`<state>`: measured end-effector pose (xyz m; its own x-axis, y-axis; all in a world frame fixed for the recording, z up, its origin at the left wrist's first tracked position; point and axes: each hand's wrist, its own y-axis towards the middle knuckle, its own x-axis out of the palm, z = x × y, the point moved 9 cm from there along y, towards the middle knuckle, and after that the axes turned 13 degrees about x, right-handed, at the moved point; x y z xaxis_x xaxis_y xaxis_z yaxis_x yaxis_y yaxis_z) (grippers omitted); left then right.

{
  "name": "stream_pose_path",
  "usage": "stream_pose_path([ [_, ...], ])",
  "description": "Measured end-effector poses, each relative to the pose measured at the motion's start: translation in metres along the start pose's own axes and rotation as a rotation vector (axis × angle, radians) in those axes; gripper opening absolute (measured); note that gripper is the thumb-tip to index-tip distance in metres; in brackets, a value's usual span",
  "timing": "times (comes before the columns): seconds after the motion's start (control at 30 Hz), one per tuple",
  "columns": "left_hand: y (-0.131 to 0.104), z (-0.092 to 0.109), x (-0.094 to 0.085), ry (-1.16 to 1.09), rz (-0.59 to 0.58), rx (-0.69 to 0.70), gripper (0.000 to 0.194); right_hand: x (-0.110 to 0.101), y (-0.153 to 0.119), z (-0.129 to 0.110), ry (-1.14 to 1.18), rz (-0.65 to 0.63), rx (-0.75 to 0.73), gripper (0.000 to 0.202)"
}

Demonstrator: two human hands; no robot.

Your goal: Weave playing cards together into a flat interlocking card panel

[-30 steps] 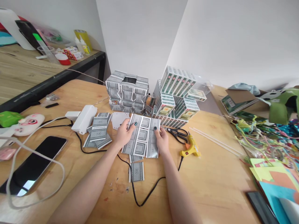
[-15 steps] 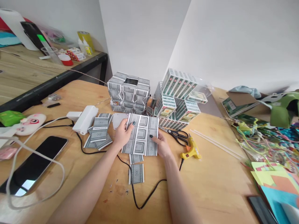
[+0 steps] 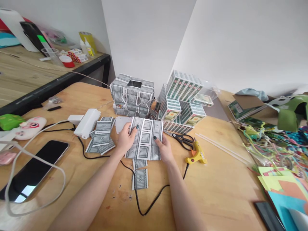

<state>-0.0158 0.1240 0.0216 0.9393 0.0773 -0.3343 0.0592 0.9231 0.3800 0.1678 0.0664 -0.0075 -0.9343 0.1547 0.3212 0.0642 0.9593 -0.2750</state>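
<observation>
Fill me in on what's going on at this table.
The person's left hand and right hand grip a card panel, patterned backs up, by its two sides. Beyond it stands a boxy card structure with an opening in its top, beside stacked small boxes. Scissors and a yellow glue gun lie to the right of the hands.

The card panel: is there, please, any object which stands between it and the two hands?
Nothing visible does: the left hand holds the card panel at its left edge, the right hand at its right edge. The black cable lies on the table, not between them.
</observation>
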Motion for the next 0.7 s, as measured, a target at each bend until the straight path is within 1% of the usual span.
stream_pose_path([
  [0.13, -0.001, 0.002, -0.003, 0.062, 0.032, 0.048, 0.020, 0.000, 0.002, 0.002, -0.004, -0.005, 0.026, 0.038],
  [0.37, -0.003, 0.005, -0.011, 0.296, 0.053, 0.081, 0.023, -0.002, 0.003, 0.001, -0.026, -0.001, 0.027, 0.035],
  [0.53, -0.002, 0.007, -0.011, 0.289, 0.046, 0.099, 0.024, -0.001, 0.004, 0.002, -0.002, -0.020, 0.055, 0.034],
  [0.7, -0.003, 0.007, -0.011, 0.278, 0.059, 0.078, 0.024, -0.002, 0.007, 0.006, -0.019, -0.023, 0.084, 0.035],
])
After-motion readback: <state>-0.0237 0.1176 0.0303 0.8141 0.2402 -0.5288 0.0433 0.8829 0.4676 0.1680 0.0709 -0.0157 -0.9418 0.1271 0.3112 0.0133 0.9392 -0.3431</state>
